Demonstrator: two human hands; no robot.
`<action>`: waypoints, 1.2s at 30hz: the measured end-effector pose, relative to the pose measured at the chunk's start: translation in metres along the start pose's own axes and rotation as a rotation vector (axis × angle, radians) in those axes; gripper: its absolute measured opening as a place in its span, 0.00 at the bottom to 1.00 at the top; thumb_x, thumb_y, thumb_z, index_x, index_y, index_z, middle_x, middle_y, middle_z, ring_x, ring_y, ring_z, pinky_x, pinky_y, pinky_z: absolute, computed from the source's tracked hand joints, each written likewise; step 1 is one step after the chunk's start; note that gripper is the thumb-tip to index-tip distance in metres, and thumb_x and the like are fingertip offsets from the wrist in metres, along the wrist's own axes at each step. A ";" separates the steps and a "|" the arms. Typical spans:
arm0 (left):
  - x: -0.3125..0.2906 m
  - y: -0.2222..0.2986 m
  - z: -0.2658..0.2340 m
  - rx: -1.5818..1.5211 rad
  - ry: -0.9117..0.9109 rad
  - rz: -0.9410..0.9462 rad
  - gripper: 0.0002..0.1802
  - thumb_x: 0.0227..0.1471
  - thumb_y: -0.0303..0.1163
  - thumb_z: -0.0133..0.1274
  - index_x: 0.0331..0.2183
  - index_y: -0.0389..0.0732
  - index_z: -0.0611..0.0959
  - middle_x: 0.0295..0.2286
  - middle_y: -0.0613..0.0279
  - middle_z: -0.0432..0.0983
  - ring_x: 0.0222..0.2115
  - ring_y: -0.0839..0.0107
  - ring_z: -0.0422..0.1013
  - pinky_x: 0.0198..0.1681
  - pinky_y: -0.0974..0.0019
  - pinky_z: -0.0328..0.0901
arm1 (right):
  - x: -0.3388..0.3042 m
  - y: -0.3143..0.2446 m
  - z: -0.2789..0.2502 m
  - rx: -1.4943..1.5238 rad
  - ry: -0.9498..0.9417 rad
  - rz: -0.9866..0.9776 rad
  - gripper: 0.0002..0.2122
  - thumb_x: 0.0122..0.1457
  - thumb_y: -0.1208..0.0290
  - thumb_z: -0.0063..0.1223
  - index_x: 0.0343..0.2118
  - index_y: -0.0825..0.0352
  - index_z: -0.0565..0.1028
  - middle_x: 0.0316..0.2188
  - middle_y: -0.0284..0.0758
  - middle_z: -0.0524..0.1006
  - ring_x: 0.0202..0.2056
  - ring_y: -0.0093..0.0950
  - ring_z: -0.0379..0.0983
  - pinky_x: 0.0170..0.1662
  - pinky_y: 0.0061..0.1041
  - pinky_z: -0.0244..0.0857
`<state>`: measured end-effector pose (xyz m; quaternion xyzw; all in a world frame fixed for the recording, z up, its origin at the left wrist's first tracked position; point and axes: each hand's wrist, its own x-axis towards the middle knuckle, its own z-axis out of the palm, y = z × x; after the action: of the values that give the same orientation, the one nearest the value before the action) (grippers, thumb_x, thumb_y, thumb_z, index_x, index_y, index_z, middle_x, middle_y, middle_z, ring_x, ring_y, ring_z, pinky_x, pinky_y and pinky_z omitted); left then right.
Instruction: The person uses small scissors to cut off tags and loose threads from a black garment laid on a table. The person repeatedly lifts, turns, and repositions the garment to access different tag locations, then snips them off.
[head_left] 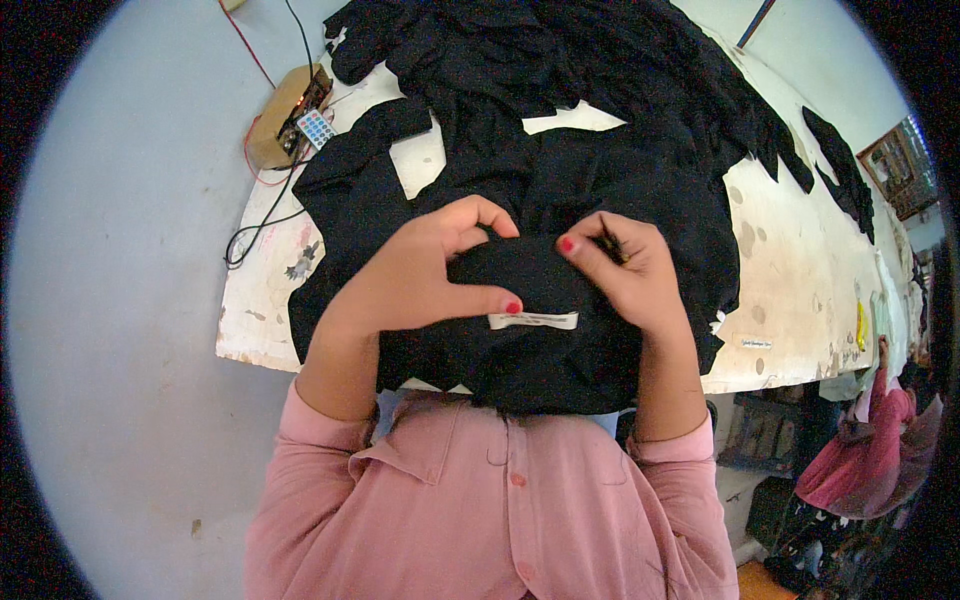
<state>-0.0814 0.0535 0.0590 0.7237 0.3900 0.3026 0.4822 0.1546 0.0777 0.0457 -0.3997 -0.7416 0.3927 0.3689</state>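
Black garment cloth lies heaped before me and hangs over the table's near edge. On it, my left hand makes a wide C, thumb and forefinger apart, with a patch of black fabric between them. Its thumb tip rests just above a small white label strip with print on it. To the right, my right hand is closed, thumb against curled fingers, pinching a bit of the black cloth at the upper edge of that patch. The fingertips behind the thumb are partly hidden.
More black garments pile across the far side of the stained white table. A brown box device with cables and a small remote stand at the far left. Another person in a pink sleeve is at the right.
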 end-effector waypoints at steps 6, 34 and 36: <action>0.006 -0.004 -0.045 0.482 -0.086 0.045 0.17 0.37 0.32 0.66 0.33 0.38 0.80 0.29 0.57 0.78 0.31 0.74 0.72 0.36 0.70 0.65 | -0.010 0.009 -0.020 -0.114 -0.078 -0.083 0.07 0.52 0.71 0.59 0.29 0.69 0.76 0.22 0.30 0.75 0.26 0.21 0.71 0.31 0.22 0.64; -0.032 -0.063 0.087 -0.814 0.637 -0.119 0.21 0.48 0.22 0.56 0.47 0.36 0.75 0.43 0.56 0.74 0.43 0.64 0.71 0.49 0.60 0.65 | -0.079 -0.009 0.036 -0.203 0.021 -0.096 0.24 0.53 0.69 0.56 0.53 0.70 0.66 0.36 0.43 0.71 0.35 0.40 0.71 0.39 0.31 0.65; -0.032 -0.059 0.090 -0.747 0.654 -0.111 0.21 0.47 0.23 0.58 0.46 0.35 0.75 0.42 0.57 0.75 0.42 0.66 0.71 0.48 0.62 0.65 | -0.069 -0.004 0.036 -0.249 0.058 -0.092 0.27 0.56 0.69 0.52 0.58 0.71 0.60 0.38 0.44 0.67 0.35 0.40 0.68 0.39 0.31 0.65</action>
<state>-0.0402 -0.0024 -0.0294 0.3470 0.4237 0.6067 0.5762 0.1501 0.0049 0.0178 -0.4192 -0.7913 0.2685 0.3551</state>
